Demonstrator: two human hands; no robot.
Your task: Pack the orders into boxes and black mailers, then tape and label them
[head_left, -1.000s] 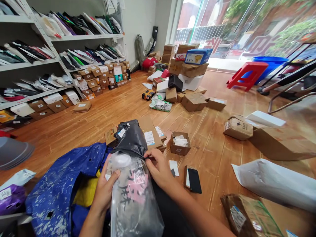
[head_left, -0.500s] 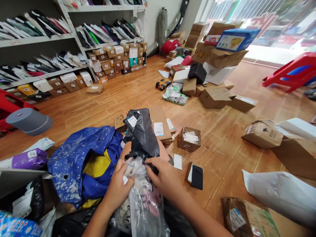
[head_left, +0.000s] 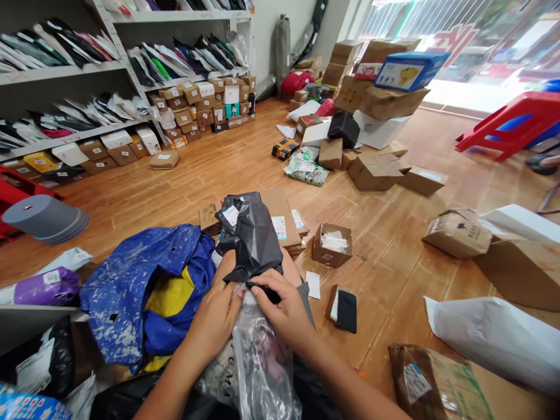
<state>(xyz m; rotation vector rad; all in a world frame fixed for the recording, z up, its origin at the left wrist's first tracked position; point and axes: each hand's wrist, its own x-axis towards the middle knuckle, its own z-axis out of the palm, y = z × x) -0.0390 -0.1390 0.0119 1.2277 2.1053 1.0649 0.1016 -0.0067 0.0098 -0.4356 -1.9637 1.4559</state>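
Note:
A black plastic mailing bag with a white label lies across my knees, its open end towards me. A clear plastic bag with something pink and dark lettering showing through lies on my lap below it. My left hand is closed at the top of the clear bag, thumb against it, right by the black bag's mouth; some of its fingers are hidden. Opposite, my right hand pinches the edge of the black bag's mouth between thumb and fingers. The clear bag's top end is at this opening.
At my left lies a blue and yellow sack. Flat cartons sit beyond my knees. An open small box and a phone are on the floor at right. Piled boxes stand further off, shelves far left.
My left hand has moved up against the mouth of the black bag. The clear bag's bunched top is now mostly covered. My right hand has shifted slightly up along the black edge.

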